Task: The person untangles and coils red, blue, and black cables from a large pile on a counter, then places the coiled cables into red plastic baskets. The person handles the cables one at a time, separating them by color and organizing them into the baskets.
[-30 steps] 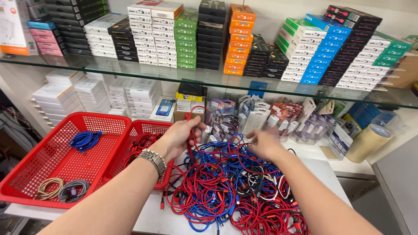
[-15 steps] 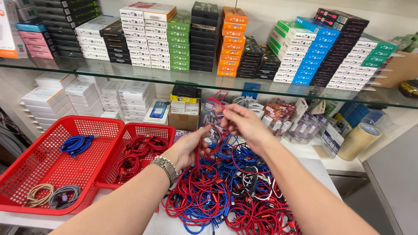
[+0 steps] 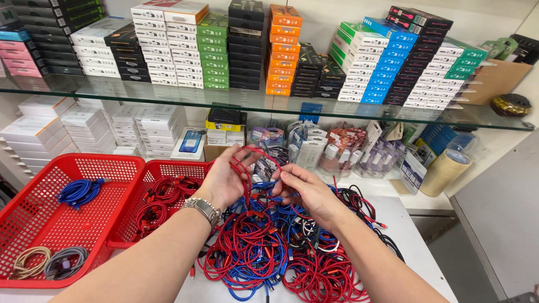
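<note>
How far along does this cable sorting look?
Done: a few red coils lie in the small red basket, and the large red basket holds one blue coil plus a beige and a grey one. In hand: the left hand and right hand hold a red cable above the pile. Left: most of it, a big tangled heap of cables on the table.

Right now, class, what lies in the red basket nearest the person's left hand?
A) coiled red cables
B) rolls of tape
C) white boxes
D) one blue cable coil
A: the smaller red basket beside the left hand holds coiled red cables, while the blue coil lies in the larger red basket further left.
</note>
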